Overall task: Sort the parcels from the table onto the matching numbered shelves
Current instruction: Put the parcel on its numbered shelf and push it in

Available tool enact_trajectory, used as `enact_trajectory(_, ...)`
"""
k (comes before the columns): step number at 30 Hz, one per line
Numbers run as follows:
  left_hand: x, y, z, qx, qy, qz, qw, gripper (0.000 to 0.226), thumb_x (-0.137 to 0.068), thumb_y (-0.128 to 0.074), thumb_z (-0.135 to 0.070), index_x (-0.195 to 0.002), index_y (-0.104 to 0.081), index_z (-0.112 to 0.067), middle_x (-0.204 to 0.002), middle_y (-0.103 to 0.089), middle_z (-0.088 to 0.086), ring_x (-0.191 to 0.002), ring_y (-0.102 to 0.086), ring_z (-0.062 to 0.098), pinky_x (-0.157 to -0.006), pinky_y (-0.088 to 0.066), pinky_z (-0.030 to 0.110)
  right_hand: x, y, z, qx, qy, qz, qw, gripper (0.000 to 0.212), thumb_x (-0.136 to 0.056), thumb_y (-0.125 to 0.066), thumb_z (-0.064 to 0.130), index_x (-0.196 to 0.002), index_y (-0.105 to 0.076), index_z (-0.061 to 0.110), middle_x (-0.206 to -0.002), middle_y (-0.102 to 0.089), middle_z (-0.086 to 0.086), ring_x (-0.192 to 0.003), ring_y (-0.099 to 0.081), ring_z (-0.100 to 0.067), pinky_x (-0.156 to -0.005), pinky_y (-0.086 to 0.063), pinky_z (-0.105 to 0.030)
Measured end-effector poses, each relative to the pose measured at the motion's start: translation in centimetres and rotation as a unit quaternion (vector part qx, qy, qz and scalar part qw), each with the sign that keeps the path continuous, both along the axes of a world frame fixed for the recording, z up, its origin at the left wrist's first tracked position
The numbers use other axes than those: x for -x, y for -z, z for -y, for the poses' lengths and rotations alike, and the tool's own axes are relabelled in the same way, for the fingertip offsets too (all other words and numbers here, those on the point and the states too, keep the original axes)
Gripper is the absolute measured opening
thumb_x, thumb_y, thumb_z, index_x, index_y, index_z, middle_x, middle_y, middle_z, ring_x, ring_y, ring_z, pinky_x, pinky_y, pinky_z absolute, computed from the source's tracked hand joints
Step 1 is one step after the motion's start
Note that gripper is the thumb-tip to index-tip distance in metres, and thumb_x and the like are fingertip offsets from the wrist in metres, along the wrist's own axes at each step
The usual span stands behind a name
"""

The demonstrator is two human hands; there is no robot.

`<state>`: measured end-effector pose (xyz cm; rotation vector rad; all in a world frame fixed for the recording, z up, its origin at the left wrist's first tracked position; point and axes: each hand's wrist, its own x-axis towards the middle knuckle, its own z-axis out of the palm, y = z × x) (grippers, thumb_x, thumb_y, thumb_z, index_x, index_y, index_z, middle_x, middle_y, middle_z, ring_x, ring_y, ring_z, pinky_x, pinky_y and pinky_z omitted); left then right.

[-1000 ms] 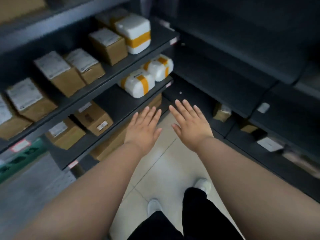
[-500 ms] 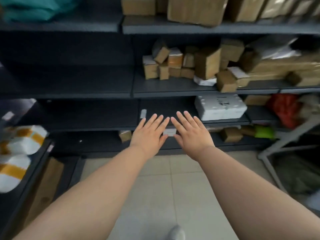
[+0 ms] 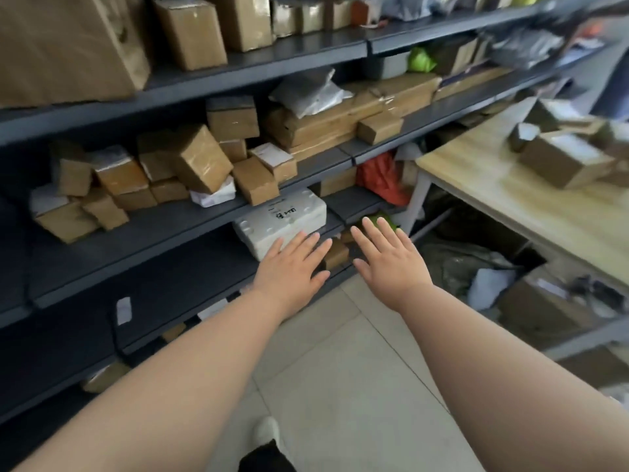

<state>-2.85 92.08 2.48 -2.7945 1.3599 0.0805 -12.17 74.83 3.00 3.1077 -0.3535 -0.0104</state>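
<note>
Both my arms reach forward, palms down, with nothing in either hand. My left hand (image 3: pixel 292 267) and my right hand (image 3: pixel 388 260) hover side by side in front of the dark shelving (image 3: pixel 170 229), fingers straight and spread. At the right stands a wooden table (image 3: pixel 531 202) carrying several brown cardboard parcels (image 3: pixel 561 158). The shelves hold many brown boxes (image 3: pixel 197 161). A white foam box (image 3: pixel 282 223) with handwriting sits on a lower shelf just beyond my left hand.
Large cartons (image 3: pixel 68 46) fill the top shelf. Grey bags (image 3: pixel 306 93), a red bag (image 3: pixel 381 178) and green items lie among the shelf parcels. More boxes and bags (image 3: pixel 483 277) are heaped under the table. Pale tiled floor (image 3: pixel 340 369) runs between shelving and table; my shoe (image 3: pixel 267 432) shows below.
The view has swung right, from the shelves with yellow-taped white parcels to this shelving and the table. Both hands stay held out, flat and holding nothing.
</note>
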Motion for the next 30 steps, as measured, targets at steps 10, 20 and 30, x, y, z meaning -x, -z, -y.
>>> enact_trajectory(10, -8.0, 0.5, 18.2, -0.019, 0.176, 0.019, 0.984, 0.059, -0.102, -0.018, -0.050, -0.153, 0.004, -0.032, -0.162, 0.005, -0.005, -0.148, 0.009, 0.014, -0.120, 0.002, 0.042, -2.1, 0.2, 13.4, -0.006, 0.178, 0.016, 0.984, 0.058, -0.103, -0.021, 0.046, -0.153, 0.002, 0.029, -0.162, 0.008, 0.004, -0.148, 0.013, -0.018, -0.119, 0.006, -0.038)
enact_trajectory(20, -10.3, 1.2, 34.4, -0.011, 0.342, 0.016, 0.940, 0.059, -0.101, -0.018, -0.051, -0.152, 0.006, -0.033, -0.162, 0.007, -0.005, -0.148, 0.009, 0.014, -0.120, 0.002, 0.041, -0.3, 0.9, 23.2, -0.013, 0.353, 0.002, 0.936, 0.058, -0.103, -0.019, 0.046, -0.153, 0.006, 0.030, -0.161, 0.011, 0.003, -0.147, 0.015, -0.017, -0.120, 0.007, -0.037)
enact_trajectory(30, -7.7, 3.5, 49.7, -0.015, 0.398, 0.003, 0.917, 0.060, -0.101, -0.018, -0.052, -0.152, 0.006, -0.033, -0.162, 0.006, -0.005, -0.148, 0.008, 0.013, -0.120, 0.001, 0.041, 3.4, 2.3, 36.4, -0.019, 0.432, -0.016, 0.901, 0.060, -0.097, -0.003, 0.050, -0.153, 0.007, 0.029, -0.161, 0.013, 0.003, -0.147, 0.015, -0.017, -0.118, 0.009, -0.035)
